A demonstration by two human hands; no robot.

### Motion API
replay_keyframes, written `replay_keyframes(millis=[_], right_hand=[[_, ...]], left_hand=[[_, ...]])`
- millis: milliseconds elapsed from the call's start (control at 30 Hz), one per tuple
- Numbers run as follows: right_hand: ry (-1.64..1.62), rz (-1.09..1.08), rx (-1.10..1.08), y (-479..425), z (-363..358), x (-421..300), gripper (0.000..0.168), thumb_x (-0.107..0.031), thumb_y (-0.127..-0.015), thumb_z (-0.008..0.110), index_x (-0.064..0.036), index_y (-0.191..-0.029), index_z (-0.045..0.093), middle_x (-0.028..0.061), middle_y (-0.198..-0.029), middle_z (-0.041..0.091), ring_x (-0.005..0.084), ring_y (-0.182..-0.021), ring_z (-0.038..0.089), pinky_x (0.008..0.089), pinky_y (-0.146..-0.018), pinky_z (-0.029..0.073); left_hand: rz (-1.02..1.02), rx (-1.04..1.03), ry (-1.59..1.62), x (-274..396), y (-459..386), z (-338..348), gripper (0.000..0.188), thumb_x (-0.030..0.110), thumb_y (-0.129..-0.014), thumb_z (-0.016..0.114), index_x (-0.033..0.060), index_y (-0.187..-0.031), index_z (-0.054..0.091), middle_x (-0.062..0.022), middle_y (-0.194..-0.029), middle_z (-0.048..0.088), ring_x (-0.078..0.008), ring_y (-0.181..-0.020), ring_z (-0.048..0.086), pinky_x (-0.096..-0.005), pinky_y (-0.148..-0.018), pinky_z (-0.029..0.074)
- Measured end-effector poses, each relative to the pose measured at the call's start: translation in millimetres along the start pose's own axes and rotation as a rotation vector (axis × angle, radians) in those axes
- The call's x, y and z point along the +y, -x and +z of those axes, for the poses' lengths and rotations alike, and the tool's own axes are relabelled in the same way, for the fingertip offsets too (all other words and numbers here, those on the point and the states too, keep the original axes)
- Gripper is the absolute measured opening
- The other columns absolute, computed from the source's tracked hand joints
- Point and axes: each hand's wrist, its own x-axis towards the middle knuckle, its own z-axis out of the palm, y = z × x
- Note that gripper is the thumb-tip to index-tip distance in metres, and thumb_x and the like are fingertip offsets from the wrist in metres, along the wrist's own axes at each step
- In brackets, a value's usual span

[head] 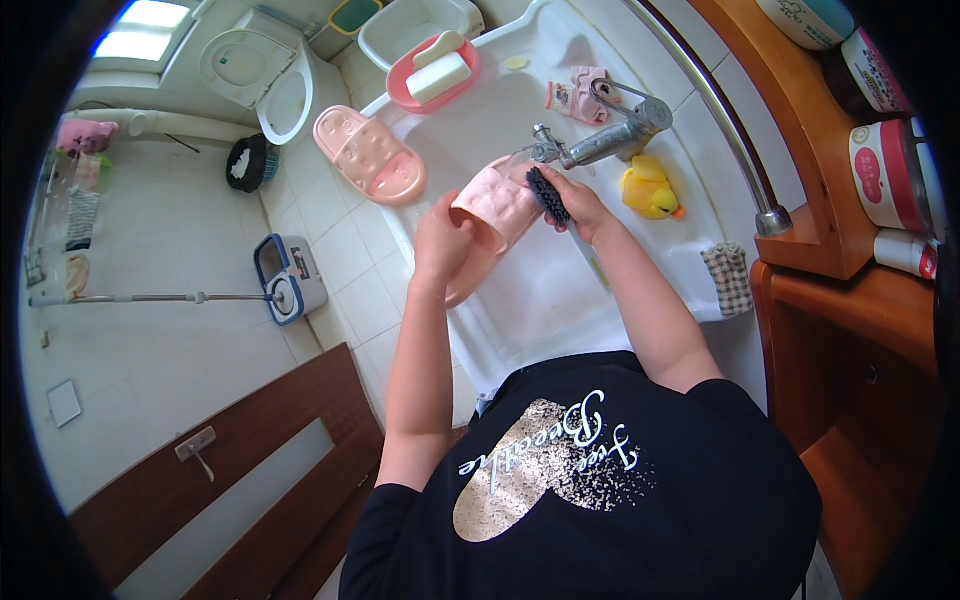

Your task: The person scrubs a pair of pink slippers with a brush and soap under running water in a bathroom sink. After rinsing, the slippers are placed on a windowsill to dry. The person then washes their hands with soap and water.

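My left hand [444,244] grips a pink slipper [491,196] by its strap opening, over the white sink [559,300]. In my right hand [574,199] is a scrub brush with dark bristles [548,196], held against the slipper's toe end; its pale handle runs beneath my forearm. Water runs from the metal faucet [551,150] onto the toe of the slipper. A second pink slipper [371,156] rests on the sink's left rim. Beyond it, a pink soap dish [465,84] holds a white soap bar [439,78] and a smaller cream-coloured piece.
A yellow rubber duck [649,187], pink cloth [589,96] and checkered cloth [727,279] lie on the sink's right side. A metal rail [720,101] and wooden shelf [806,247] with containers stand at right. A mop bucket [291,279], black bin [249,163] and toilet [285,105] are at left.
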Motion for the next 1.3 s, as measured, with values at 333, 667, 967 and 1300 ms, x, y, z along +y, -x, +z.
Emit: replay_keyframes(millis=[333,667,967,1300], right_hand=[[0.084,-0.196,0.126,10,15,3,0.045,-0.052,-0.087,0.052,-0.008,-0.080,0.060,-0.0008,-0.060,0.052,0.0085,-0.045,0.049,0.0218,-0.036,0.035],[-0.019,-0.165,-0.143,16,-2,9,0.040,-0.042,-0.090,0.054,-0.005,-0.100,0.065,-0.0047,-0.083,0.058,0.0025,-0.073,0.050,0.0186,-0.065,0.042],[0.446,-0.342,0.220,-5,2,19,0.038,-0.040,-0.090,0.052,-0.004,-0.096,0.064,0.0105,-0.084,0.062,0.0227,-0.073,0.057,0.0334,-0.069,0.045],[0.746,-0.626,0.605,24,70,-3,0.045,-0.041,-0.088,0.052,-0.004,-0.113,0.056,0.0209,-0.100,0.060,0.0377,-0.093,0.058,0.0428,-0.079,0.045]], left_hand=[[-0.269,0.318,0.810,-9,-2,23,0.028,0.026,-0.087,0.055,-0.0017,-0.094,0.059,-0.0110,-0.087,0.063,-0.0183,-0.084,0.060,-0.0291,-0.076,0.050],[-0.432,-0.492,1.782,39,-11,-1,0.066,0.047,-0.092,0.034,-0.0084,-0.127,0.036,-0.0228,-0.128,0.044,-0.0348,-0.115,0.048,-0.0450,-0.099,0.040],[-0.376,-0.428,1.643,33,-19,26,0.048,0.028,-0.096,0.027,-0.0032,-0.132,0.031,-0.0211,-0.129,0.042,-0.0346,-0.117,0.046,-0.0457,-0.100,0.040],[-0.307,-0.133,1.326,52,9,51,0.034,0.022,-0.096,0.040,-0.0010,-0.121,0.044,-0.0118,-0.114,0.054,-0.0207,-0.103,0.055,-0.0316,-0.083,0.049]])
